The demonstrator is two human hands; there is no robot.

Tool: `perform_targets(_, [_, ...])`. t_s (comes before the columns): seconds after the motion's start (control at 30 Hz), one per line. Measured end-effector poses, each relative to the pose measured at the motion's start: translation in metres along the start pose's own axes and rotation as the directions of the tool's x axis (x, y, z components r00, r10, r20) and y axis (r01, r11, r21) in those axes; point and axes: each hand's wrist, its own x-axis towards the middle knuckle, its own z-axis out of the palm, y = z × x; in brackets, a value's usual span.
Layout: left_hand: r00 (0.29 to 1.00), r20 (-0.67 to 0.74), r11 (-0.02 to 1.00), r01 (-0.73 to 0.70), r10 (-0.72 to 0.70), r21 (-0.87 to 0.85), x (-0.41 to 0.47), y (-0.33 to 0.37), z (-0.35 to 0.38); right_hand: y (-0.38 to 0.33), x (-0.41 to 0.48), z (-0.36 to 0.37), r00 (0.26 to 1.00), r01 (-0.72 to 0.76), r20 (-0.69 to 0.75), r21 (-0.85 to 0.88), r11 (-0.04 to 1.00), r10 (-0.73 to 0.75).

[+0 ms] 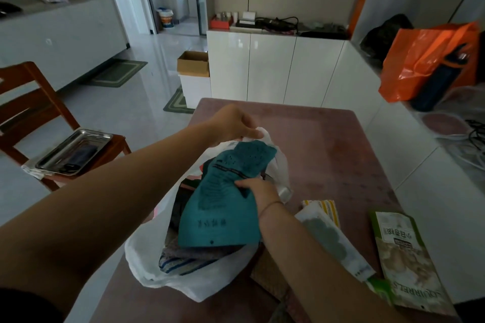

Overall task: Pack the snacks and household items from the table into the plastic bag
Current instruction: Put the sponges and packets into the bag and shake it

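A white plastic bag (157,270) lies open on the pink table (328,144). My left hand (233,123) pinches the bag's far handle and holds it up. My right hand (258,189) grips the right edge of a teal snack pouch (223,207), which lies across the bag's mouth, partly inside. Under the pouch, folded striped cloths (183,261) sit in the bag. To the right on the table lie a white and green packet (333,238), a green nut pouch (404,262) and a yellow striped cloth (329,207).
A wooden chair (31,102) with a steel tray (74,151) stands at the left. White cabinets (275,68) run along the back and right, with an orange bag (425,60) on the right counter. A cardboard box (193,63) sits on the floor.
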Motion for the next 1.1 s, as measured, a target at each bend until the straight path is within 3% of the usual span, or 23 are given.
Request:
perform_targets(0.07, [1.000, 0.005, 0.999, 0.006, -0.006, -0.045, 0.001, -0.004, -0.004, 0.004, 0.000, 0.020, 0.957, 0.202, -0.173, -0.183, 0.962, -0.233])
perform_targets(0.1, [1.000, 0.003, 0.998, 0.005, -0.005, -0.067, 0.001, -0.005, -0.005, 0.008, -0.004, 0.026, 0.916, 0.274, -0.186, -0.358, 0.892, -0.356])
perform_targets(0.17, [1.000, -0.020, 0.997, -0.014, 0.012, -0.082, 0.001, -0.006, -0.007, 0.016, -0.012, 0.032, 0.851, 0.289, -0.125, -0.700, 0.653, -0.510])
perform_targets(0.2, [0.999, -0.044, 0.995, -0.022, 0.018, -0.096, 0.001, -0.008, -0.008, 0.020, -0.013, 0.033, 0.826, 0.274, -0.096, -0.792, 0.545, -0.556])
perform_targets(0.27, [0.995, -0.100, 0.989, -0.022, 0.007, -0.147, 0.003, -0.012, -0.010, 0.029, -0.010, 0.032, 0.804, 0.273, -0.057, -0.849, 0.453, -0.593])
perform_targets(0.33, [0.991, -0.134, 0.986, -0.014, -0.008, -0.165, 0.003, -0.016, -0.014, 0.038, -0.006, 0.027, 0.837, 0.309, -0.011, -0.816, 0.489, -0.547])
perform_targets(0.43, [0.989, -0.145, 0.985, -0.012, -0.013, -0.172, 0.004, -0.020, -0.016, 0.042, -0.007, 0.007, 0.837, 0.493, 0.070, -0.527, 0.692, -0.543])
perform_targets(0.47, [0.989, -0.144, 0.984, -0.011, -0.016, -0.181, 0.004, -0.021, -0.015, 0.044, -0.008, -0.004, 0.805, 0.526, 0.010, -0.473, 0.706, -0.593])
perform_targets(0.53, [0.989, -0.144, 0.980, -0.010, -0.019, -0.200, 0.005, -0.021, -0.015, 0.052, -0.004, -0.028, 0.720, 0.414, -0.245, -0.599, 0.685, -0.649])
perform_targets(0.57, [0.989, -0.149, 0.977, -0.012, -0.021, -0.213, 0.005, -0.021, -0.014, 0.056, -0.002, -0.038, 0.740, 0.265, -0.335, -0.652, 0.710, -0.583])
perform_targets(0.6, [0.988, -0.153, 0.974, -0.015, -0.020, -0.228, 0.005, -0.019, -0.014, 0.062, 0.001, -0.046, 0.825, 0.129, -0.357, -0.635, 0.762, -0.437])
perform_targets(0.67, [0.988, -0.154, 0.967, -0.029, -0.011, -0.252, 0.006, -0.016, -0.011, 0.071, 0.009, -0.051, 0.970, -0.053, -0.227, -0.543, 0.838, -0.086])
perform_targets(0.7, [0.988, -0.156, 0.966, -0.034, -0.007, -0.258, 0.005, -0.015, -0.010, 0.075, 0.010, -0.052, 0.990, -0.106, -0.139, -0.548, 0.829, 0.035])
perform_targets(0.73, [0.988, -0.154, 0.965, -0.037, -0.004, -0.260, 0.006, -0.014, -0.008, 0.076, 0.007, -0.054, 0.994, -0.104, -0.089, -0.583, 0.806, 0.064])
perform_targets(0.83, [0.984, -0.179, 0.965, -0.048, 0.001, -0.258, 0.007, -0.015, -0.011, 0.072, -0.003, -0.067, 0.999, 0.040, 0.007, -0.463, 0.886, -0.041])
perform_targets(1.0, [0.914, -0.379, 0.952, 0.023, -0.143, -0.305, 0.017, -0.025, -0.040, 0.026, 0.016, -0.117, 0.977, 0.119, -0.172, -0.039, 0.992, -0.124])
perform_targets(1.1, [0.895, -0.397, 0.948, 0.079, -0.204, -0.309, 0.022, -0.032, -0.044, 0.001, 0.036, -0.126, 0.974, 0.128, -0.181, -0.063, 0.990, -0.137])
